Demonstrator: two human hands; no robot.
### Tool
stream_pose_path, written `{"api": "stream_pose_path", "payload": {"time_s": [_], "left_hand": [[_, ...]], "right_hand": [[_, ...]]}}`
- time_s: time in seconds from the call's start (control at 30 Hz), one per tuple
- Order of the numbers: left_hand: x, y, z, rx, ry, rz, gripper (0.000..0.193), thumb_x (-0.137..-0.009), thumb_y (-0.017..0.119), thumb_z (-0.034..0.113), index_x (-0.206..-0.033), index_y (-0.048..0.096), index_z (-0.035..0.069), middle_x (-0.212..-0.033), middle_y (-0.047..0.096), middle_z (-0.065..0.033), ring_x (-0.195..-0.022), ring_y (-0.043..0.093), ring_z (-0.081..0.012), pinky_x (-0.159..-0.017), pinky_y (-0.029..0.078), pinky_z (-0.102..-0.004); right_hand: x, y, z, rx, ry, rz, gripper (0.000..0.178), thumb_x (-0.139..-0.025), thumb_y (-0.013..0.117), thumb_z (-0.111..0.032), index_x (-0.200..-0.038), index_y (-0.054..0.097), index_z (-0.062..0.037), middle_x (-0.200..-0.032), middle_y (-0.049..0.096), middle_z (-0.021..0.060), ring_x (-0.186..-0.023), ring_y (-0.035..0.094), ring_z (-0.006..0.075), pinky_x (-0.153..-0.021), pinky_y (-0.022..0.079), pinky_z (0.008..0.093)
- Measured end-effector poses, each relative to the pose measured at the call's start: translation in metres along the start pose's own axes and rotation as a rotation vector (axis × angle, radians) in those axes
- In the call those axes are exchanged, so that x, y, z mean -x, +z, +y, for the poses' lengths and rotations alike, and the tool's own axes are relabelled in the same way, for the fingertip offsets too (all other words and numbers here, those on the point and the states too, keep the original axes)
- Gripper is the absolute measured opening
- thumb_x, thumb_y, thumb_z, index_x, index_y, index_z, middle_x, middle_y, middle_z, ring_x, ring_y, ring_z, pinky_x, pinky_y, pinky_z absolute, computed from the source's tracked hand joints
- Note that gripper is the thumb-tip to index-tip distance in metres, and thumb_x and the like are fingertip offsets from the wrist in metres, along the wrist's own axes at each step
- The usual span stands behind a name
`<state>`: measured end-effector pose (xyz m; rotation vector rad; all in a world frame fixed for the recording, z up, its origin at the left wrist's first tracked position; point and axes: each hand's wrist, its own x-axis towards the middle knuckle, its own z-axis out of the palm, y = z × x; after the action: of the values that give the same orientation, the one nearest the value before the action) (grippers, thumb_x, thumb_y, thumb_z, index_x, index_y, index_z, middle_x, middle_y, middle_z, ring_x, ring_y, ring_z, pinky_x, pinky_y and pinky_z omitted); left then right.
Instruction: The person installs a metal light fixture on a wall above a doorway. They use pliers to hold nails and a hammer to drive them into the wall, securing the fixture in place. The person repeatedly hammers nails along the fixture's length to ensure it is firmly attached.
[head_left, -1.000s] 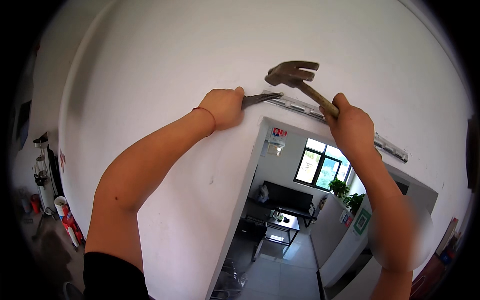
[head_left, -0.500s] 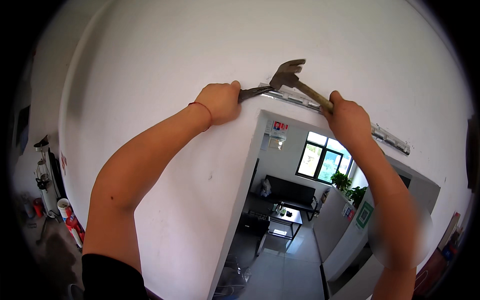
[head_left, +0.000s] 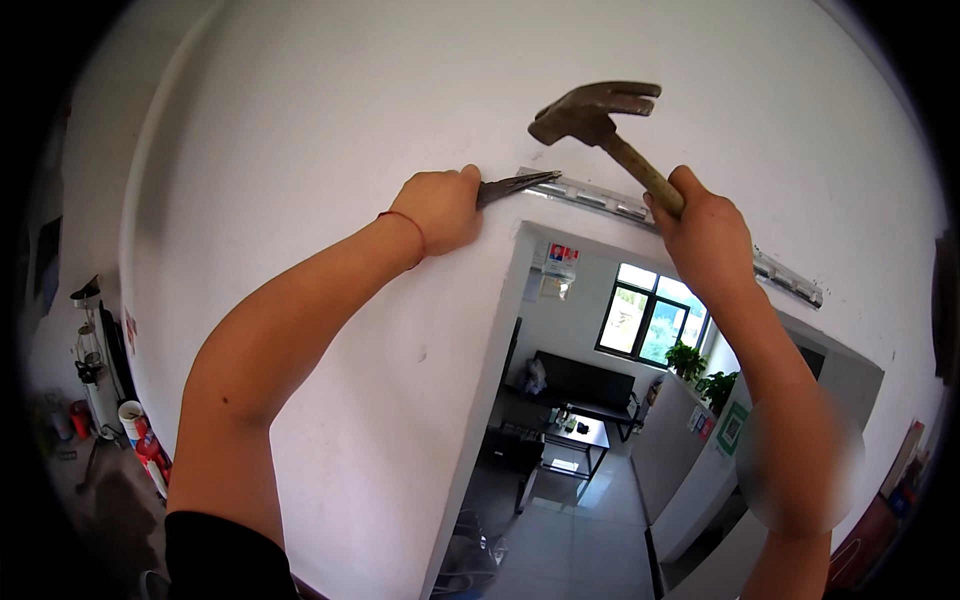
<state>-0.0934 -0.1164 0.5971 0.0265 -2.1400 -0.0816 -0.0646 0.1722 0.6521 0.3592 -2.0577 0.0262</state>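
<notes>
My left hand [head_left: 437,208], with a thin red cord at the wrist, is closed around dark needle-nose pliers [head_left: 512,187]. Their jaws reach the left end of a silvery metal rail [head_left: 610,206], which runs along the white wall above a doorway. Whatever the jaw tips pinch is too small to make out. In my right hand [head_left: 703,230] is the wooden handle of a claw hammer [head_left: 594,110]. The hammer's head hangs in the air above the plier tips, apart from them, claw pointing right. My right hand and forearm hide the rail's middle.
The doorway's left edge [head_left: 478,420] drops below the rail. Through the opening are a black sofa [head_left: 580,382], a low table [head_left: 578,428], potted plants [head_left: 684,360] and a window [head_left: 650,318]. At far left stand a red-and-white container [head_left: 150,458] and other gear by the wall.
The hammer head has risen off the plier tips and looks larger, its handle tilting up with my right hand. My left hand and the pliers have stayed nearly where they were.
</notes>
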Motion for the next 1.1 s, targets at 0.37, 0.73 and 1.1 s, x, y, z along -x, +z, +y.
{"api": "stream_pose_path", "payload": {"time_s": [0.37,0.73,1.1], "left_hand": [[0.002,-0.006,0.001,0.036,-0.026,-0.046,0.024,-0.089,0.050,0.010,-0.106,0.060,-0.003,-0.100,0.072,-0.0228,-0.092,0.071,-0.0390,-0.085,0.056,-0.0467],[-0.001,-0.003,0.000,0.042,-0.010,-0.020,0.024,-0.091,0.054,0.017,-0.103,0.058,-0.003,-0.092,0.071,-0.0224,-0.088,0.069,-0.0398,-0.083,0.054,-0.0489],[0.003,0.003,0.007,0.044,-0.026,0.013,0.024,-0.091,0.053,0.018,-0.103,0.058,-0.003,-0.090,0.071,-0.0226,-0.085,0.070,-0.0392,-0.081,0.055,-0.0486]], "right_hand": [[0.011,0.023,0.028,-0.067,-0.064,0.077,0.047,-0.101,0.056,-0.047,-0.119,0.063,-0.0044,-0.106,0.068,0.0225,-0.099,0.067,0.0420,-0.085,0.052,0.0522],[0.098,0.017,0.031,-0.995,0.232,-0.327,0.047,-0.091,0.069,-0.048,-0.111,0.073,-0.0049,-0.077,0.063,0.0010,-0.069,0.059,0.0143,-0.070,0.049,0.0312],[0.062,-0.010,0.004,-0.565,-0.080,0.031,0.046,-0.098,0.059,-0.044,-0.115,0.067,-0.0024,-0.092,0.068,0.0139,-0.085,0.065,0.0283,-0.076,0.051,0.0432]]}}
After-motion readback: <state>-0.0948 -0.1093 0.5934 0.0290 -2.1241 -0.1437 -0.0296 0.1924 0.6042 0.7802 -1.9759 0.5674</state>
